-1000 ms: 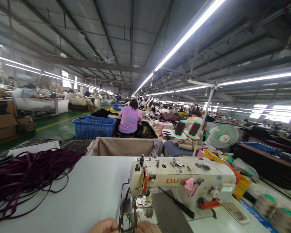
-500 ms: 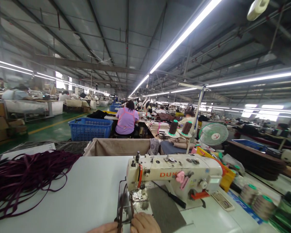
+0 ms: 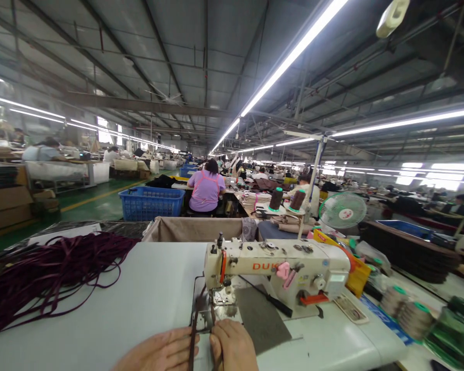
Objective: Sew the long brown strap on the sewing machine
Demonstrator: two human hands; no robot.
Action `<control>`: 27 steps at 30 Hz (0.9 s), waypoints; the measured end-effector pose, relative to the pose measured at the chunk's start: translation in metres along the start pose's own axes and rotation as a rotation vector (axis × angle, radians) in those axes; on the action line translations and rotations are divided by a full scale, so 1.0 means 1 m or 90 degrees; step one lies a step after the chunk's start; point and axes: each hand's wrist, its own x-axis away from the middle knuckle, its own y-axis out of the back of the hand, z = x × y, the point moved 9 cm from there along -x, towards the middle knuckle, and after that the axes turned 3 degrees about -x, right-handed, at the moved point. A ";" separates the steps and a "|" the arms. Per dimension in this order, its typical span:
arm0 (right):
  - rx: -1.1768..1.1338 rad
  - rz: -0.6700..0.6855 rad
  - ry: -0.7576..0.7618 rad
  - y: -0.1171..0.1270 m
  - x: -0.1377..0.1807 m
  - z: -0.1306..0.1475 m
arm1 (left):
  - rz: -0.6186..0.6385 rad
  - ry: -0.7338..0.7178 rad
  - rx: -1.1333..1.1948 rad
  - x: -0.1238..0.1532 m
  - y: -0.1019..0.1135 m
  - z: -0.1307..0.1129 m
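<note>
Before the sewing machine (image 3: pixel 274 268), both hands (image 3: pixel 193 350) lie flat, flanking the strap (image 3: pixel 195 330).

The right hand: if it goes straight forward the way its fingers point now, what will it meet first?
Most likely the presser foot and needle area of the sewing machine. The right hand lies flat beside the dark strap, fingers pointing up the table toward it. Depth is hard to judge here.
</note>
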 end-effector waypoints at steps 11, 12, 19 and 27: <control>-0.031 0.064 -0.040 0.018 -0.012 0.010 | 0.029 -0.029 0.122 0.003 0.017 0.010; -0.033 0.072 -0.043 0.020 -0.013 0.011 | 0.024 -0.029 0.122 0.004 0.017 0.009; -0.044 0.110 -0.029 0.018 -0.016 0.011 | -0.030 -0.016 0.124 0.011 0.019 0.006; -0.025 0.115 -0.021 0.017 -0.014 0.010 | -0.035 -0.012 0.119 0.014 0.016 0.004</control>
